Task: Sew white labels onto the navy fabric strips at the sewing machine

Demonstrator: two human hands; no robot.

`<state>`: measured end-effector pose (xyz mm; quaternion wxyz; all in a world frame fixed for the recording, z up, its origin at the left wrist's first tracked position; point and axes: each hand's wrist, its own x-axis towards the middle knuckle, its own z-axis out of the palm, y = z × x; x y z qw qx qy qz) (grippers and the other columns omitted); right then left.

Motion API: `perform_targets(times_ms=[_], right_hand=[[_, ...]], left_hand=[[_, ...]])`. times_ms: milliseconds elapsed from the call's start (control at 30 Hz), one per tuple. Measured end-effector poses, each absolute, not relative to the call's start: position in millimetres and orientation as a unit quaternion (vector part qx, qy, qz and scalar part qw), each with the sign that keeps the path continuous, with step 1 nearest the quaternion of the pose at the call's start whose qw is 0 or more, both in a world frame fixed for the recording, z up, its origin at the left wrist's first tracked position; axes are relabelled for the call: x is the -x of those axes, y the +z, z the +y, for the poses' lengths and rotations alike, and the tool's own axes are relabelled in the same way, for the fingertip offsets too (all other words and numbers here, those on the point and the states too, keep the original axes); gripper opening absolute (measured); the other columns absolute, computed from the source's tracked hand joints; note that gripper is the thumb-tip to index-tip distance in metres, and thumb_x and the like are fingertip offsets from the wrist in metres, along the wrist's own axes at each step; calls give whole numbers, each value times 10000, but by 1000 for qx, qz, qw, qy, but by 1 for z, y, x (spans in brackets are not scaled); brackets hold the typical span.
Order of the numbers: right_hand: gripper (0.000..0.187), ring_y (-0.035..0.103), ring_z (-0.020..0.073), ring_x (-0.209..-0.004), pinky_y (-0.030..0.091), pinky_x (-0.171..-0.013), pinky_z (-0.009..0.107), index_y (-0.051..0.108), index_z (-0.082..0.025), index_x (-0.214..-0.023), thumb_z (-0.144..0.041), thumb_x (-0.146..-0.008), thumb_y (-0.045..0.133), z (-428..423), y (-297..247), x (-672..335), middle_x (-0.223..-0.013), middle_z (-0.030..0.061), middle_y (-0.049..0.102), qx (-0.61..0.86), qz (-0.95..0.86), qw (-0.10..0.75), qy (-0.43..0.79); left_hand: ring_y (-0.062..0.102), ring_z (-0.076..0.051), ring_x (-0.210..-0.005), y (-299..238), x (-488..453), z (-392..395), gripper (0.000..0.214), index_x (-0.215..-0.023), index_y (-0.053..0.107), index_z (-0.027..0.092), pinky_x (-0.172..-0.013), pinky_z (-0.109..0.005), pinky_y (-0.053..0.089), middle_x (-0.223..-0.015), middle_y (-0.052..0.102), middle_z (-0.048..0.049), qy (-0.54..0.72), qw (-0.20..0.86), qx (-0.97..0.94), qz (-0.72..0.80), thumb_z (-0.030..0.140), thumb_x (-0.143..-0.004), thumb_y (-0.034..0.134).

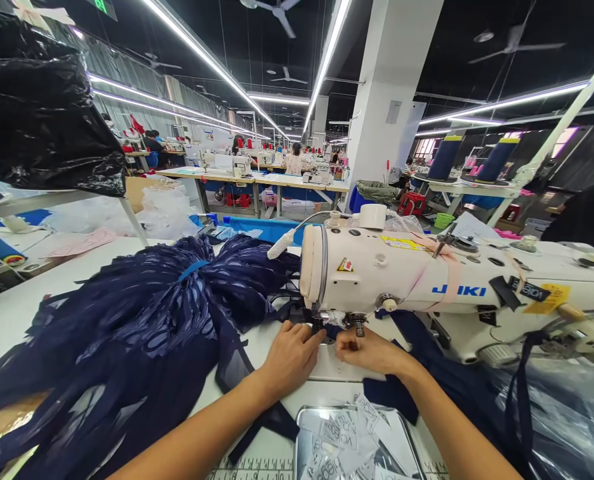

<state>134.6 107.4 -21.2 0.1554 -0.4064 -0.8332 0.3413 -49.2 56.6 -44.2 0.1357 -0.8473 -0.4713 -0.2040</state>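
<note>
A white sewing machine (pixel 377 267) stands in front of me, with dark navy fabric (pixel 333 331) under its needle area. My left hand (pixel 294 350) is closed, its fingers bent together and pressed on the fabric just left of the needle. To the right of the needle, my right hand (pixel 369 350) is closed with curled fingers on the same fabric; its fingertips are partly hidden. A navy garment piece with straps (pixel 234 360) trails beside my left forearm. Between my forearms lies a metal tray (pixel 299 433) of small printed labels (pixel 341 433).
A large tied bundle of navy pieces (pixel 151 320) covers the table's left side. More navy fabric (pixel 457 367) and clear plastic (pixel 567 407) lie at right. A black plastic bag (pixel 47 113) stands upper left. Thread cones (pixel 444 159) and other workstations (pixel 257 177) are beyond.
</note>
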Motion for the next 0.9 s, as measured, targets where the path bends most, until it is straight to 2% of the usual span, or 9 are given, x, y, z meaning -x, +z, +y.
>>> perform_targets(times_ms=[133,333,500,600,667,800,900], right_hand=[[158,365,73,-506,308,-498,181,462,-167,-497,-69,-619,485,103,-20,-126,-491,-74,400,384,-816,152,404],[138,474,129,-573,353,-551,227,471,-182,-526,-122,-650,481,123,-35,-125,-536,-18,499,519,-729,274,353],[130,515,165,-591,363,-526,238,468,-191,-491,-137,-602,510,135,-41,-133,-499,18,513,557,-670,353,341],[108,483,148,-501,356,-475,240,473,-190,-516,-159,-619,471,137,-41,-131,-462,-1,477,552,-644,385,365],[109,460,131,-462,364,-464,238,482,-186,-553,-169,-648,430,136,-40,-127,-468,-12,473,537,-635,397,386],[122,459,122,-466,394,-496,245,506,-176,-595,-196,-690,433,127,-31,-125,-485,-18,492,502,-642,401,418],[86,527,170,-574,417,-584,283,553,-158,-610,-224,-664,548,115,-22,-128,-541,23,561,525,-728,299,323]], left_hand=[[490,-178,-703,-44,46,56,187,-924,594,190,-618,-326,298,-754,553,-37,-186,137,839,-492,171,-820,439],[492,-202,-760,-40,42,57,163,-918,593,165,-651,-343,309,-796,549,-53,-142,129,821,-539,218,-790,507],[484,-187,-747,-41,49,59,153,-931,582,186,-651,-333,308,-794,549,-36,-147,135,831,-519,218,-801,508],[471,-177,-725,-38,61,66,76,-796,588,157,-641,-323,305,-765,550,-35,-131,177,836,-502,165,-801,512],[465,-182,-736,-33,69,72,79,-799,584,129,-646,-323,307,-779,556,-47,-105,236,846,-466,131,-808,505],[460,-199,-771,-19,76,84,115,-873,575,100,-645,-327,313,-814,561,-66,-47,313,861,-398,120,-838,467],[461,-202,-778,-14,77,92,128,-843,577,107,-652,-327,321,-774,556,-63,-17,313,861,-400,128,-852,451]])
